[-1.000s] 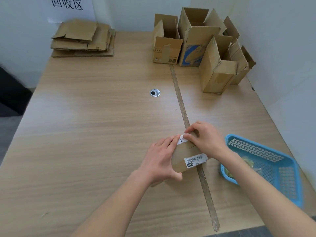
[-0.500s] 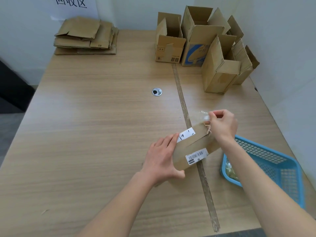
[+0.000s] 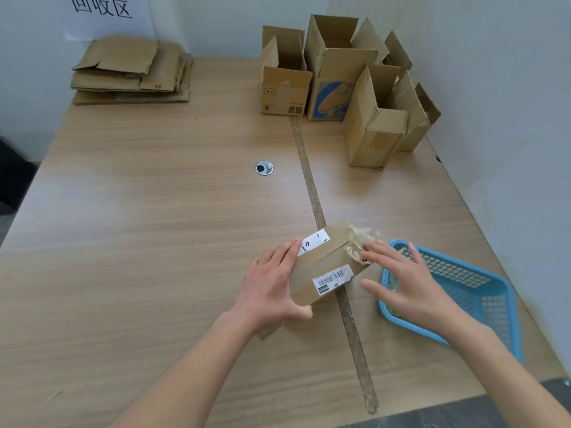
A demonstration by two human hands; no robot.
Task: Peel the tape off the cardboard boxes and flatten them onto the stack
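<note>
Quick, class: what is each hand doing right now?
Left hand: grips the small cardboard box, thumb curled round its near edge.
Right hand: open, fingers spread beside the crumpled tape, holding nothing.

We find open counter [image 3: 154, 242] left and centre, a clear path to the flattened stack [image 3: 129, 72] far left. Upright boxes [image 3: 340, 81] block far right; blue basket [image 3: 463, 291] crowds near right edge.
</note>
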